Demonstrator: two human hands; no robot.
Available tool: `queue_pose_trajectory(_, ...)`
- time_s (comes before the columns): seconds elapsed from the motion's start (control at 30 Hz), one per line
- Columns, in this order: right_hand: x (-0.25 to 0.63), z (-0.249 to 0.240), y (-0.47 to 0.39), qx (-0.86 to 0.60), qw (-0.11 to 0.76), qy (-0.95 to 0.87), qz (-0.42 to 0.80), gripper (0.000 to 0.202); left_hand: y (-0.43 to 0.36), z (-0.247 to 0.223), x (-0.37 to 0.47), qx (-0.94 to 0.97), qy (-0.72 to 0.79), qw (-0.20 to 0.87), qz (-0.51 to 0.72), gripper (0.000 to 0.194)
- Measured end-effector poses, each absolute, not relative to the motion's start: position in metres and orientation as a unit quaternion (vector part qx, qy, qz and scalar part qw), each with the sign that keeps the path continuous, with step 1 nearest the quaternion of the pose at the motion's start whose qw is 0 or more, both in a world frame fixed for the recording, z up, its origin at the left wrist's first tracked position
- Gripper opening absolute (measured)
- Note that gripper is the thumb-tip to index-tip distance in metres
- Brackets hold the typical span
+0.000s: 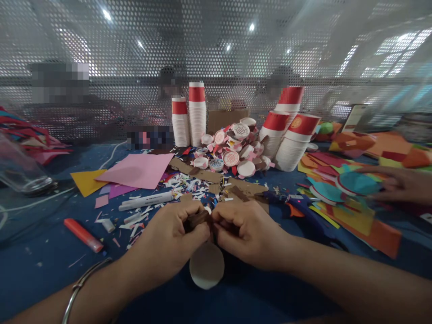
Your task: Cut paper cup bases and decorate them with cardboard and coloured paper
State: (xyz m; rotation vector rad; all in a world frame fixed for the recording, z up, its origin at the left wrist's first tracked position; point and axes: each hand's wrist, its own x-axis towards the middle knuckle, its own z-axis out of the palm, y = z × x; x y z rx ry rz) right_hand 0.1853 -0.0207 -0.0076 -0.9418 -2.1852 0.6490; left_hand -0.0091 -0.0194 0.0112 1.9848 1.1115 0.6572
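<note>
In the middle of the head view my left hand [180, 236] is closed, its thumb and index finger pinching a folded dark brown paper strip [198, 218]. Close against it, the fingers of my right hand [248, 231] are pinched together at the strip's right end; their tips are partly hidden. Just below both hands is a round, pale disc [207, 266], like a paper cup's bottom. Whether it is joined to the strip, I cannot tell. White markers [146, 200] lie beyond my left hand, among paper scraps [189, 186].
Behind stand stacks of red-and-white paper cups [197, 112] and a heap of cut cup bottoms [231, 157]. A blue glue gun [305, 209] lies to the right. Another person's hand [401, 184] holds a turquoise-topped disc [359, 183]. A red marker [83, 235] and pink paper [137, 171] lie left.
</note>
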Motion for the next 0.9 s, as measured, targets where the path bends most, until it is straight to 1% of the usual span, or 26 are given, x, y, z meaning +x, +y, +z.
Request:
queue_pose_trajectory(0.23, 0.1849, -0.0085, -0.0229, -0.347, 0.338, -0.836, 0.258, 0.01, -0.021, 0.0113, -0.0092, 0.775, 0.435, 0.381, 0.255, 0.016)
queue_pose_trajectory(0.7, 0.1849, -0.0092, -0.0219, -0.35, 0.345, -0.826, 0.277, 0.007, -0.0186, 0.0109, -0.0095, 0.738, 0.441, 0.452, 0.239, 0.014)
queue_pose_trajectory(0.9, 0.1863, -0.0063, -0.0208, -0.339, 0.362, -0.829, 0.258, 0.012, -0.0195, 0.0098, -0.0111, 0.756, 0.449, 0.41, 0.24, 0.013)
